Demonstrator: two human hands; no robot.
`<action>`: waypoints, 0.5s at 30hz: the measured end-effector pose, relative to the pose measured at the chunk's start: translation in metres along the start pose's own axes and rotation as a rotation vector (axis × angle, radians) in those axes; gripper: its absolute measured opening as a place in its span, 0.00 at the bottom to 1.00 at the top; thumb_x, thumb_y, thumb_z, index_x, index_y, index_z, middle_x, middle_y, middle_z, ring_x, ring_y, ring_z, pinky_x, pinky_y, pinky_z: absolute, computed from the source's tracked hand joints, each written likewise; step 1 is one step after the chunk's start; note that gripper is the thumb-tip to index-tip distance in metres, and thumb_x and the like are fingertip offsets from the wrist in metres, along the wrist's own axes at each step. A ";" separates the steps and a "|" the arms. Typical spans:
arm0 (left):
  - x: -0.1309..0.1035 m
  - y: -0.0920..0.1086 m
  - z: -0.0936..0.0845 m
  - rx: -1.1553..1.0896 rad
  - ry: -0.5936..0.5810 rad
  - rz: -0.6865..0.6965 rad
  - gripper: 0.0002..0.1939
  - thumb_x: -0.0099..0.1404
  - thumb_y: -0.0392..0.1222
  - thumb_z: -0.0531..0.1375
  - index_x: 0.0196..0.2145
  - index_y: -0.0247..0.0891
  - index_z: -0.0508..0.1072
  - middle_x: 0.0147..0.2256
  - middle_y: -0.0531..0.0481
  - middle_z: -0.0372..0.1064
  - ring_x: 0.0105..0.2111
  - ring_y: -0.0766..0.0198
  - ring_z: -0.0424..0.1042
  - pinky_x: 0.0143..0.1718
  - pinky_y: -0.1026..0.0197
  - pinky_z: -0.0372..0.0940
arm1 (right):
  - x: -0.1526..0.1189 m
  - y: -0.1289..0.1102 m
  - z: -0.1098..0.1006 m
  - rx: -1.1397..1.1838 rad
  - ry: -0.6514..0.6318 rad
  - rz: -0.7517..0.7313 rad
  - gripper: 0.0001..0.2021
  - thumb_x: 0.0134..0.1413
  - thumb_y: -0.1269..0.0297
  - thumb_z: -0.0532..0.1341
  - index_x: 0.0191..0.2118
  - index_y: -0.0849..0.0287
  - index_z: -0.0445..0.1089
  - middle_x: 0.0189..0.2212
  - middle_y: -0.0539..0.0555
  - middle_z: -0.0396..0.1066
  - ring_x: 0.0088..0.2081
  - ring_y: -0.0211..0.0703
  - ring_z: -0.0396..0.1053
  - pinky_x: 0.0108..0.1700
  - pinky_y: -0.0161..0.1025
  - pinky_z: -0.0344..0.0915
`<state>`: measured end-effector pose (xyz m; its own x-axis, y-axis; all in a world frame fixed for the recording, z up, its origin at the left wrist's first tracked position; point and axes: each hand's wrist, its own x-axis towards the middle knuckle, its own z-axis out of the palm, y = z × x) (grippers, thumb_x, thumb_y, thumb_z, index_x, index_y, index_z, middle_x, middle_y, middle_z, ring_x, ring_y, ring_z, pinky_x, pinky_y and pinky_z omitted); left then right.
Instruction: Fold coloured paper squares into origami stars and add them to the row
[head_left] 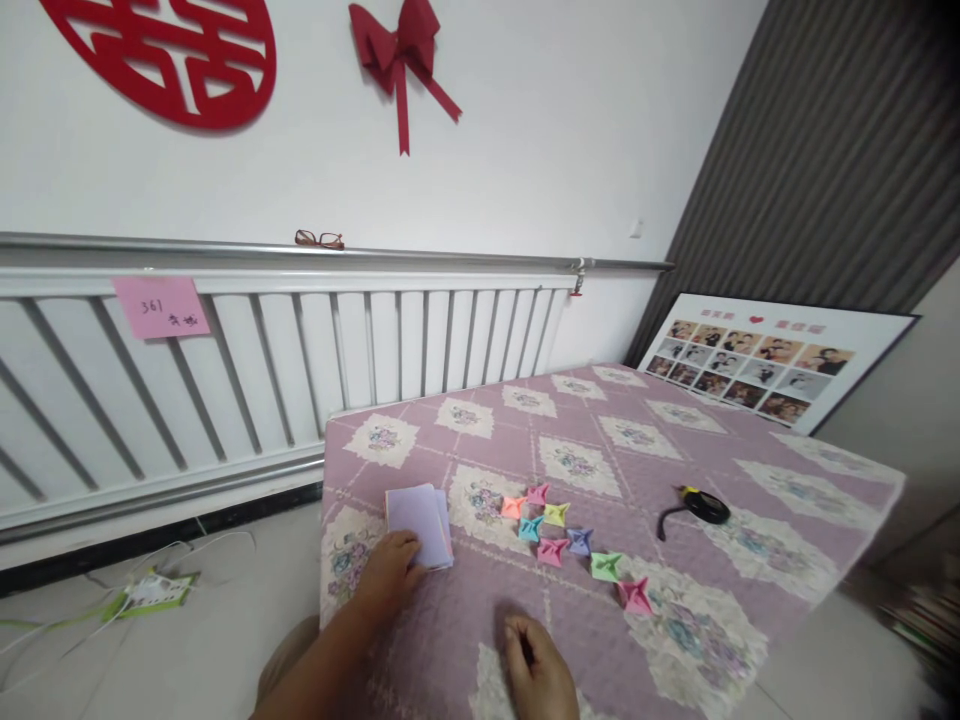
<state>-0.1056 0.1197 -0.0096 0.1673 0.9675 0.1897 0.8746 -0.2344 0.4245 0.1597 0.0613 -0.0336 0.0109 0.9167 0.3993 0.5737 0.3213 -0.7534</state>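
Note:
My left hand [388, 575] rests at the lower edge of a stack of square paper [417, 520], lilac on top, with its fingertips on the sheets. My right hand [538, 665] lies on the tablecloth near the front, its fingers curled; whether anything is inside them is hidden. Right of the paper stack, small folded paper pieces in several colours stand in a slanting group, among them a teal one [530, 528], a yellow one [556, 514], a green one [606, 566] and a pink one [635, 596].
A black and yellow tape measure [705, 505] with a strap lies on the patterned tablecloth [480, 590]. A photo board [772, 350] leans at the back right. Behind the table is a white radiator [420, 335], with glasses [320, 240] on the pipe above.

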 end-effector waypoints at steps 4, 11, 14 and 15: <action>-0.001 0.002 -0.003 -0.004 -0.020 -0.018 0.13 0.66 0.40 0.57 0.46 0.39 0.76 0.51 0.43 0.71 0.52 0.56 0.67 0.57 0.56 0.57 | -0.001 0.000 0.001 -0.005 -0.013 -0.003 0.14 0.60 0.56 0.54 0.31 0.55 0.73 0.29 0.52 0.76 0.32 0.43 0.74 0.37 0.34 0.70; 0.001 0.011 -0.013 0.032 -0.072 -0.040 0.15 0.70 0.38 0.51 0.46 0.39 0.76 0.51 0.45 0.72 0.51 0.59 0.68 0.56 0.59 0.57 | -0.002 -0.001 0.003 0.002 0.005 0.001 0.13 0.59 0.57 0.54 0.31 0.55 0.73 0.28 0.52 0.75 0.31 0.43 0.73 0.36 0.34 0.69; 0.004 0.012 -0.015 0.065 -0.110 -0.078 0.17 0.71 0.38 0.48 0.45 0.39 0.75 0.48 0.45 0.73 0.50 0.59 0.69 0.54 0.60 0.58 | -0.003 -0.002 0.002 0.000 0.000 0.012 0.14 0.60 0.57 0.54 0.30 0.55 0.72 0.28 0.52 0.75 0.31 0.42 0.73 0.35 0.33 0.69; 0.006 0.012 -0.015 0.080 -0.123 -0.099 0.17 0.71 0.37 0.47 0.43 0.38 0.76 0.47 0.45 0.74 0.48 0.58 0.70 0.52 0.60 0.59 | -0.003 -0.002 0.002 0.000 0.001 0.012 0.14 0.60 0.57 0.54 0.30 0.55 0.72 0.28 0.52 0.75 0.31 0.42 0.73 0.35 0.34 0.69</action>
<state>-0.1005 0.1211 0.0101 0.1286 0.9909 0.0388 0.9219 -0.1339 0.3635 0.1570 0.0583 -0.0343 0.0191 0.9203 0.3907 0.5737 0.3100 -0.7582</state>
